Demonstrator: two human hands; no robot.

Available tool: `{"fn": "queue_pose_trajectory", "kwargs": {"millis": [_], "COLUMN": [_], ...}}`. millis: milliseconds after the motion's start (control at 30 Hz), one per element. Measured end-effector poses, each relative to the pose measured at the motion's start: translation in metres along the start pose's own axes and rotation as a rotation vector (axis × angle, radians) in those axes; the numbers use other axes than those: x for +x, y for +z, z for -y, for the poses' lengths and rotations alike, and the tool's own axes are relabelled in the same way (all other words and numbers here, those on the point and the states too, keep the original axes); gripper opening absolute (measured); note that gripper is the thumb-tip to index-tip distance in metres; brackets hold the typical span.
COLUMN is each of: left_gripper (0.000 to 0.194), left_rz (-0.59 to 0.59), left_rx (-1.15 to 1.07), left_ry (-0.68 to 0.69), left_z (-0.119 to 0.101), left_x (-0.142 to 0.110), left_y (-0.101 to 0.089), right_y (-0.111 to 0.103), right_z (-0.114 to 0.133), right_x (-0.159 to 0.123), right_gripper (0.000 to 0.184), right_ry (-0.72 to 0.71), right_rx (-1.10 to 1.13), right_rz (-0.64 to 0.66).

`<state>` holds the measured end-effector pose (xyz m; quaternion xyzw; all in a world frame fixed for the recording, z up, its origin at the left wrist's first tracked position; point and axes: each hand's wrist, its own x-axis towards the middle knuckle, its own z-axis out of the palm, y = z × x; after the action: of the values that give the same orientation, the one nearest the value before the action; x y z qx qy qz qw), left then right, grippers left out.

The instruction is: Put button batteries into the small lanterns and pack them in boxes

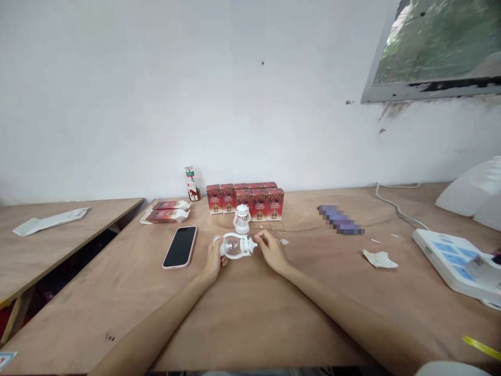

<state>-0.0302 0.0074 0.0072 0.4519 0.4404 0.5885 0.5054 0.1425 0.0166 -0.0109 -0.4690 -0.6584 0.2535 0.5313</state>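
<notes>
A small white lantern (234, 246) with a clear body lies sideways between my two hands, just above the table. My left hand (213, 257) is closed around its base end. At the pointed top of the lantern, the fingertips of my right hand (272, 250) are pinched together; any small part between them is hidden. A second white lantern (242, 219) stands upright just beyond. Behind it, several red printed boxes (259, 204) are lined up in rows.
Left of my hands lies a phone (180, 247), with flattened red cartons (166, 215) behind it. A small printed packet (191, 184) stands by the wall. On the right are a purple item (340, 219), crumpled paper (380, 259) and a white device (456, 261) near a cable (395, 204).
</notes>
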Motion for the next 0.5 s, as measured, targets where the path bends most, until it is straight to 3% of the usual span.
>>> {"fn": "queue_pose_trajectory", "kwargs": {"millis": [67,133,333,500], "left_gripper": [0.040,0.036,0.024,0.026], "left_rz": [0.026,0.020,-0.082,-0.105], "left_rx": [0.025,0.046,0.080,0.021], "left_ry": [-0.005,0.004,0.050,-0.003], "left_z": [0.0020,0.0046,0.0083,0.0071], "left_x": [-0.0008,-0.0010,0.0022,0.0056], "left_y": [-0.0005,-0.0013,-0.0074,-0.0096], "right_y": [0.0014,0.0035,0.0025,0.0022], "right_z": [-0.0045,-0.0076,-0.0051,-0.0007], "right_x": [0.0011,0.0005,0.0006,-0.0009], "right_gripper": [0.016,0.011,0.020,0.030], "right_ry": [-0.011,-0.031,0.066,0.056], "right_rx": [0.070,0.136,0.150,0.232], "right_rz": [0.177,0.252,0.107,0.096]}}
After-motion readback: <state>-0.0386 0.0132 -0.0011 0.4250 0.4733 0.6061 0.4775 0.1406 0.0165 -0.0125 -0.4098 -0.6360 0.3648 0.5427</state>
